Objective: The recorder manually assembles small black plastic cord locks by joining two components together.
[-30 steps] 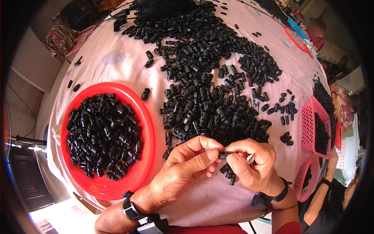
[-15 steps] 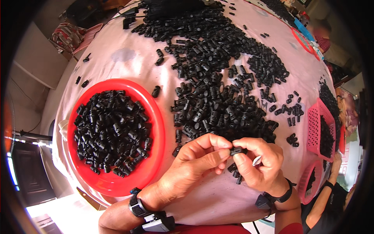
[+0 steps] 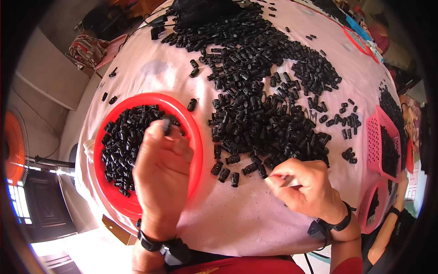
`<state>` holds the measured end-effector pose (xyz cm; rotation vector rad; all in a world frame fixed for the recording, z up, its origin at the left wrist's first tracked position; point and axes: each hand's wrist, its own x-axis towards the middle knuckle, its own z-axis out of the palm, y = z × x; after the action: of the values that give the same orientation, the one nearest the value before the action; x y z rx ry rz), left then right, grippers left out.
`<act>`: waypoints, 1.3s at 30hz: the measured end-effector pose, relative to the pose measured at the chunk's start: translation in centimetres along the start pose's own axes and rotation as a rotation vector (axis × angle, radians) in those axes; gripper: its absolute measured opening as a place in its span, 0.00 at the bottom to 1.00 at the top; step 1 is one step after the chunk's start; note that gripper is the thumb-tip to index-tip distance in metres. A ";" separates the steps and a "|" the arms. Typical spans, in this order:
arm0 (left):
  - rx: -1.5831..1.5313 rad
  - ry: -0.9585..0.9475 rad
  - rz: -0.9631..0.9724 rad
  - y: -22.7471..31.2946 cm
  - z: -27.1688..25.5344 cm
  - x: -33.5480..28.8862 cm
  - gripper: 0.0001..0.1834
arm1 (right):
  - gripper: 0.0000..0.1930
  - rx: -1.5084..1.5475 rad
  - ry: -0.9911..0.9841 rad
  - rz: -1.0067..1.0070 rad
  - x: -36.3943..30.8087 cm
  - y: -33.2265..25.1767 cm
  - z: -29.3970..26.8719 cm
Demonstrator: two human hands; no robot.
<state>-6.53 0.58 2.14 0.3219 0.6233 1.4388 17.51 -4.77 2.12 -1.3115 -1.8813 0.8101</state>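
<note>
Black barrel piece point(image 3: 167, 125) is showing at the fingertips of your left grip point(image 3: 163, 178), blurred by motion but seemingly pinched between thumb and forefinger, above the red basin point(image 3: 197, 141). Your right grip point(image 3: 306, 187) is pressing thumb and forefinger close together, a pale pointed sliver point(image 3: 288, 181) lying within the curled fingers; blur is hiding whether anything else is caught at the tips, cannot tell.

Judging by the pose, you are working the drop-off step: one piece over the basin, not yet let go. Next move is likely calling for loosening the left grip low over the basin pieces point(image 3: 119, 155), inside the rim, then reaching for another.

Outward: a lone piece point(image 3: 192, 104) is lying just beside the rim on the pink-clothed bench point(image 3: 232, 223). Several loose pieces point(image 3: 234, 179) are lying between basin and right grip, at the near edge of the large black heap point(image 3: 255, 118).

Far right, a pink basket point(image 3: 373, 134) is holding more dark pieces; near it a pink tub point(image 3: 366, 212) is standing. Beyond that, a co-worker's forearm point(image 3: 385, 233) is showing.
</note>
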 end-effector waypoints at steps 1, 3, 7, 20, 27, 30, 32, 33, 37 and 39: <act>-0.079 0.020 0.003 0.8 -0.9 0.5 0.09 | 0.06 -0.036 -0.046 -0.046 0.0 0.2 0.1; -0.279 0.067 0.025 1.9 -3.0 0.7 0.11 | 0.08 -0.161 -0.185 0.002 -0.1 0.2 -0.2; -0.434 0.029 -0.066 2.1 -4.2 0.5 0.15 | 0.10 -0.365 -0.188 -0.016 -0.1 1.1 -0.4; 0.875 -0.488 -0.250 -5.0 2.4 -2.7 0.09 | 0.08 -0.229 0.095 -0.078 0.2 1.3 -2.3; 1.613 -0.863 0.031 -8.2 3.2 -3.1 0.18 | 0.07 -0.233 0.099 -0.032 0.3 1.1 -3.1; 1.782 -0.879 0.120 -8.6 2.8 -3.1 0.17 | 0.07 -0.237 0.105 -0.025 0.3 1.3 -2.8; 1.698 -0.920 0.227 -8.8 2.6 -2.8 0.16 | 0.08 -0.250 0.127 -0.029 0.1 2.1 -2.4; 1.698 -0.915 0.229 -8.4 2.6 -2.6 0.16 | 0.08 -0.251 0.124 -0.032 0.2 2.0 -2.4; 1.270 -0.670 -0.134 -6.4 2.5 -1.8 0.18 | 0.07 -0.132 0.115 -0.027 0.6 1.8 -2.2; 0.562 -0.475 -0.564 -6.0 2.2 -1.2 0.13 | 0.07 -0.065 0.113 -0.017 0.7 1.6 -2.3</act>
<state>-0.35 -0.96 0.72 0.8284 0.6474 0.5933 20.04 -3.38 2.26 -1.3508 -1.8407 0.6569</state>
